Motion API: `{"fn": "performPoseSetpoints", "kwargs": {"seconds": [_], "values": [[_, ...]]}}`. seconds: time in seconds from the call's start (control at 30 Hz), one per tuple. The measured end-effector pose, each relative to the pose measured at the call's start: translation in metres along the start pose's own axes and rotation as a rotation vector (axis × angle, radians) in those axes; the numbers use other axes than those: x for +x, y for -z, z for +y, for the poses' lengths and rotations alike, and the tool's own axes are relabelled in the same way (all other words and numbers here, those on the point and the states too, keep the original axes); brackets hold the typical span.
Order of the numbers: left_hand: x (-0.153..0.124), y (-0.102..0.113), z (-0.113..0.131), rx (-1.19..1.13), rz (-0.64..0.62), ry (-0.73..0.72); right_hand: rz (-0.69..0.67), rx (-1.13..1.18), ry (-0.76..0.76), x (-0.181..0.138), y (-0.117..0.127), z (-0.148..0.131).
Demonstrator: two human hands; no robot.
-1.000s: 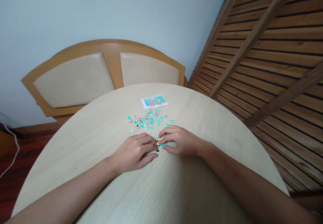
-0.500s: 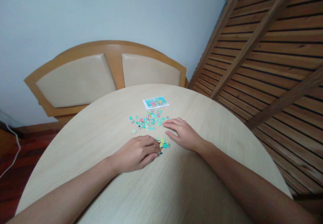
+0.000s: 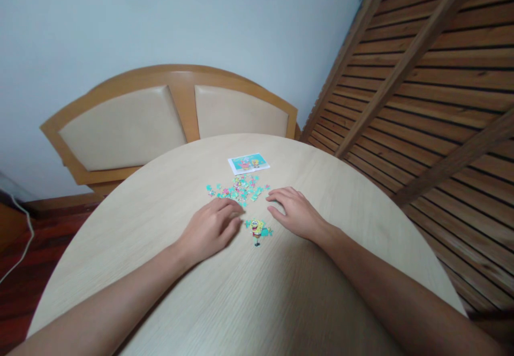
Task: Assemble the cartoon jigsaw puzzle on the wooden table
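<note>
A small joined patch of puzzle pieces [image 3: 257,229], yellow and teal, lies on the round pale wooden table [image 3: 249,297] between my hands. My left hand [image 3: 209,228] rests palm down just left of it, fingers loosely curled, fingertips at the near edge of a scatter of several loose teal and pink puzzle pieces [image 3: 239,189]. Right of the patch lies my right hand [image 3: 294,212], flat with fingers spread, touching the table beside the scatter. Neither hand visibly holds a piece.
A small printed reference picture [image 3: 248,163] lies beyond the loose pieces. Behind the table stands a wooden bench back with two beige cushions [image 3: 168,120]. A slatted wooden wall [image 3: 433,88] runs along the right. A white cable [image 3: 20,238] hangs at the far left.
Both hands have come off the joined patch, which now lies uncovered. My left hand moved forward to the loose pieces; my right hand opened and shifted right and forward.
</note>
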State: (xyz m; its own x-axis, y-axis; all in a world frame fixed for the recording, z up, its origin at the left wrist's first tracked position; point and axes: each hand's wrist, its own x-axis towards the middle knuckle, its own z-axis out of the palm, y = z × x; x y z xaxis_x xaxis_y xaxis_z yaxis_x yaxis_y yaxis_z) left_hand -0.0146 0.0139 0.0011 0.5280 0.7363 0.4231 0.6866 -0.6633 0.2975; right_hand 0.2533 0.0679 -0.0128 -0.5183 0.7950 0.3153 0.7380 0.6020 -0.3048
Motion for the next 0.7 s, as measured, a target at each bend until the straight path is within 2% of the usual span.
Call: {"fn": "performPoseSetpoints", "kwargs": {"seconds": [0.1, 0.23, 0.37, 0.7], "values": [[0.0, -0.004, -0.015, 0.081, 0.058, 0.072, 0.002, 0.012, 0.003, 0.0, -0.002, 0.001], [0.0, -0.01, -0.029, 0.135, 0.042, 0.081, 0.01, 0.022, 0.02, 0.0, -0.004, 0.001], [0.0, -0.014, -0.032, 0.175, -0.001, 0.093, -0.001, 0.005, 0.033, 0.0, -0.004, 0.0], [-0.003, -0.013, -0.035, 0.257, 0.01, 0.172, -0.041, -0.034, 0.114, -0.002, -0.004, -0.001]]}}
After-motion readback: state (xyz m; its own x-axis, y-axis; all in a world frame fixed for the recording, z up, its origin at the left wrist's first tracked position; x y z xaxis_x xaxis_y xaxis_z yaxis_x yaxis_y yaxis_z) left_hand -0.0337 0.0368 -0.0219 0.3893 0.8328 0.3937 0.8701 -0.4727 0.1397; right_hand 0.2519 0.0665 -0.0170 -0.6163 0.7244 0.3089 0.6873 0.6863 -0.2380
